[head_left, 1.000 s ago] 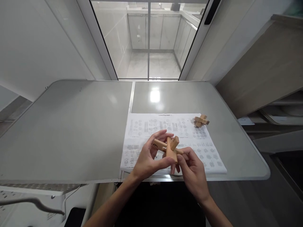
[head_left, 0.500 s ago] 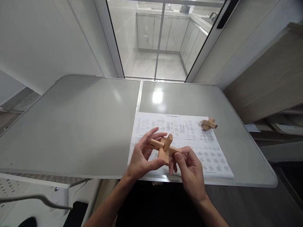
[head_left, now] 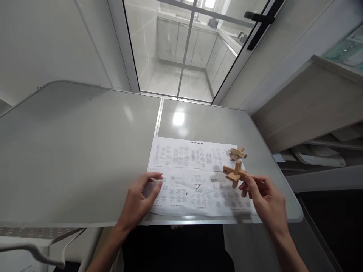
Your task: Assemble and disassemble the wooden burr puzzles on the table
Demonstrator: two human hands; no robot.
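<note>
A wooden interlocking puzzle point(head_left: 236, 174) is pinched by one arm between the fingers of my right hand point(head_left: 262, 194), raised over the right part of a printed sheet point(head_left: 185, 175). Just behind it, a second wooden puzzle point(head_left: 238, 153) rests at the sheet's back right corner. My left hand point(head_left: 143, 192) is at the sheet's left edge, thumb and fingers apart, with nothing in it. Rows of small diagrams cover the paper.
The grey table point(head_left: 93, 158) has a metal seam and a raised rim. Beyond its back edge stands a glass door point(head_left: 184, 49). A wooden shelf unit point(head_left: 309, 102) borders the right side. A white chair-like object point(head_left: 31, 247) is at the lower left.
My left hand has let go of the puzzle and moved left. My right hand has carried the puzzle right, near the other one. The view has shifted slightly.
</note>
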